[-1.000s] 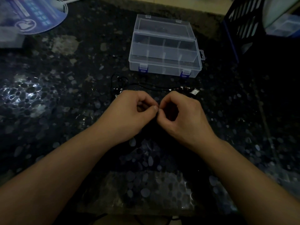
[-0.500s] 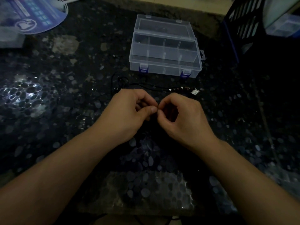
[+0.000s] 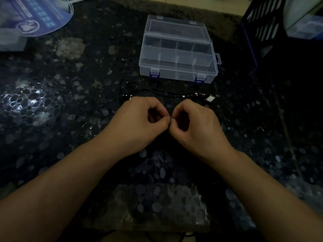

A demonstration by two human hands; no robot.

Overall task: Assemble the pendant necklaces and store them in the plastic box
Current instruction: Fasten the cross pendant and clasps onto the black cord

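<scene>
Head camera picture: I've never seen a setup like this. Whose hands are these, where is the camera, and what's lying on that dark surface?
No machine here: a person wears a wide-angle camera on the head, looking down at their own bare hands. The left hand and right hand meet fingertip to fingertip, each in a pinching grip on something too small and dark to make out. Beyond them on the dark speckled table lies a thin black necklace cord with small metal ends, and beside it a small pale square pendant piece. Further back stands the clear plastic compartment box with blue latches, lid open, compartments apparently empty. A blue round printed fan lies at far left.
</scene>
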